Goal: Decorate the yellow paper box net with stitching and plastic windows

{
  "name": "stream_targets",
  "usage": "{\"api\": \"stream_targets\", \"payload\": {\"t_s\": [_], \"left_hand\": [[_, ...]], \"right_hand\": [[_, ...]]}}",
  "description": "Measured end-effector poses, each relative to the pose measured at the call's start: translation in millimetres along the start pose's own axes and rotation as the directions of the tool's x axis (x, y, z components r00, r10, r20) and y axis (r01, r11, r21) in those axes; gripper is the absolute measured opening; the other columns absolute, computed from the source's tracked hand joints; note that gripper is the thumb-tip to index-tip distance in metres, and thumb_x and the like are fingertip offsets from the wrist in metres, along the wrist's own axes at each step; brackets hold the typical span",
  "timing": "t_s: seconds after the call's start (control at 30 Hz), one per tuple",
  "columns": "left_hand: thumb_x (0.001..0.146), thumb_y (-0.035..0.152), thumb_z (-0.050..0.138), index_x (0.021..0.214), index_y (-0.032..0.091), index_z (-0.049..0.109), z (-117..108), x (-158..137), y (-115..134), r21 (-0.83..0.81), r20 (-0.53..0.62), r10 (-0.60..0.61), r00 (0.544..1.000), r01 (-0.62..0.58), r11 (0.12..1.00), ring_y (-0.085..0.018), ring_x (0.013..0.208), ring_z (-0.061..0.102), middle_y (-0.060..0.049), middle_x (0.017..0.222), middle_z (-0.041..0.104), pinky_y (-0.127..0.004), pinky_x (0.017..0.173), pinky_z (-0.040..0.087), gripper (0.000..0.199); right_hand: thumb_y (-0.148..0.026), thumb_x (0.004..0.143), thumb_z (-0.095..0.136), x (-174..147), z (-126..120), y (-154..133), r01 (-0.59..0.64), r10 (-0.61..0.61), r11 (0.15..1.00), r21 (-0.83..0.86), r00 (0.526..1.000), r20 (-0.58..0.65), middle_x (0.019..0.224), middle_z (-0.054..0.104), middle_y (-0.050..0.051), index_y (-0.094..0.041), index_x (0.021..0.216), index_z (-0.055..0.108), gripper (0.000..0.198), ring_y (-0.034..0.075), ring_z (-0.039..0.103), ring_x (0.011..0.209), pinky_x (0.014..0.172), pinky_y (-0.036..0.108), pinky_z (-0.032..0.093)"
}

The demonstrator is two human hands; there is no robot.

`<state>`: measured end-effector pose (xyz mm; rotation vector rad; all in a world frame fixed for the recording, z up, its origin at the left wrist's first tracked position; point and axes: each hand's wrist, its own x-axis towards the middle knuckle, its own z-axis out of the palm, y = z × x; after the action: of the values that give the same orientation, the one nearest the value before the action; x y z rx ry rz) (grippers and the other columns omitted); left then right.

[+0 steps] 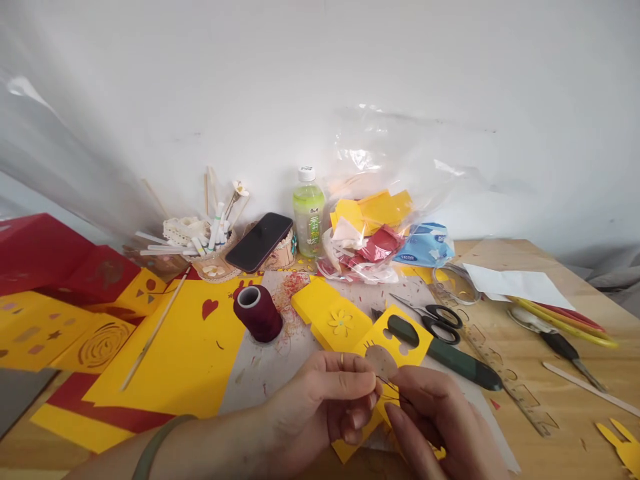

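Head view: thread and yellow card pinched at the table's near edge

Both hands meet low in the middle. Left hand (325,400) fingers close on a dark thread (387,385); right hand (440,420) pinches the yellow paper cutout (395,340). Thin and light, the paper likely creases easily; hold its solid edge, away from the cut holes.

Matt yellow paper cutout (395,343) and dark red thread spool (257,312) lie on the pale, smooth wooden surface (550,373), beside metal-bladed scissors (430,317) with glossy black plastic handles, a clear plastic ruler (505,373) and a crinkled glossy plastic bag (390,173).
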<state>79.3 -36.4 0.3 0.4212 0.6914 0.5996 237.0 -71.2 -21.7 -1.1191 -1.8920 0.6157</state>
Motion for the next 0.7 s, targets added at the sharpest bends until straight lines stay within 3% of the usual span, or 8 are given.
{"api": "stream_targets", "payload": {"t_s": [0.1,0.2,0.27,0.43,0.6,0.7], "left_hand": [[0.056,0.03,0.077,0.062,0.013,0.056,-1.9,0.5,-3.4,-0.016,-0.042,0.008,0.999,-0.008,1.0,-0.004,0.042,0.036,0.005,0.048,0.045,-0.018,0.043,0.022,0.028],[0.054,0.031,0.079,0.065,0.012,0.056,-1.8,-1.0,-4.8,-0.04,-0.093,0.017,0.996,-0.021,0.999,-0.004,0.044,0.035,0.005,0.05,0.045,-0.018,0.043,0.021,0.031],[0.052,0.031,0.08,0.065,0.012,0.056,-1.2,-2.4,-5.2,-0.055,-0.118,0.031,0.993,-0.037,0.998,-0.004,0.045,0.035,0.005,0.051,0.045,-0.018,0.043,0.02,0.033],[0.051,0.035,0.08,0.063,0.014,0.053,-3.1,-3.5,-6.4,-0.058,-0.111,0.027,0.993,-0.034,0.998,-0.004,0.044,0.031,0.006,0.046,0.042,-0.02,0.043,0.017,0.037],[0.049,0.039,0.081,0.06,0.014,0.051,-8.2,-3.9,-5.3,-0.009,-0.061,0.047,0.997,-0.048,0.999,-0.004,0.042,0.034,0.006,0.045,0.044,-0.022,0.046,0.016,0.041],[0.05,0.037,0.081,0.059,0.014,0.05,-10.9,-5.8,-4.1,0.044,-0.111,0.057,0.992,-0.052,0.998,-0.004,0.042,0.035,0.006,0.045,0.045,-0.022,0.047,0.016,0.039]], "right_hand": [[-0.019,0.088,0.045,-1.2,3.0,10.0,0.105,-0.12,0.971,-0.216,0.991,-0.056,0.054,0.057,-0.005,-0.023,0.104,0.047,0.017,0.009,0.052,0.038,0.04,0.016,0.043],[-0.017,0.086,0.048,0.3,2.6,15.8,0.172,-0.178,0.921,-0.35,0.984,0.015,0.047,0.052,-0.006,-0.021,0.086,0.055,0.008,0.007,0.045,0.032,0.039,0.017,0.041],[-0.017,0.087,0.045,3.8,0.7,16.5,0.229,-0.228,0.896,-0.38,0.972,0.049,0.045,0.05,-0.006,-0.021,0.074,0.054,0.016,0.007,0.045,0.034,0.039,0.017,0.039],[-0.011,0.089,0.037,15.2,-6.7,13.0,0.419,-0.422,0.841,-0.342,0.904,0.068,0.059,0.061,-0.002,-0.019,0.097,0.05,0.017,0.01,0.056,0.049,0.045,0.019,0.042],[-0.015,0.088,0.041,16.7,-9.0,12.4,0.399,-0.385,0.856,-0.328,0.916,0.109,0.063,0.063,-0.002,-0.022,0.097,0.047,0.013,0.012,0.057,0.049,0.046,0.021,0.042],[-0.015,0.088,0.043,16.2,-7.6,12.7,0.374,-0.344,0.88,-0.292,0.927,0.153,0.062,0.062,-0.002,-0.022,0.095,0.046,0.011,0.012,0.056,0.048,0.044,0.022,0.04]]}}
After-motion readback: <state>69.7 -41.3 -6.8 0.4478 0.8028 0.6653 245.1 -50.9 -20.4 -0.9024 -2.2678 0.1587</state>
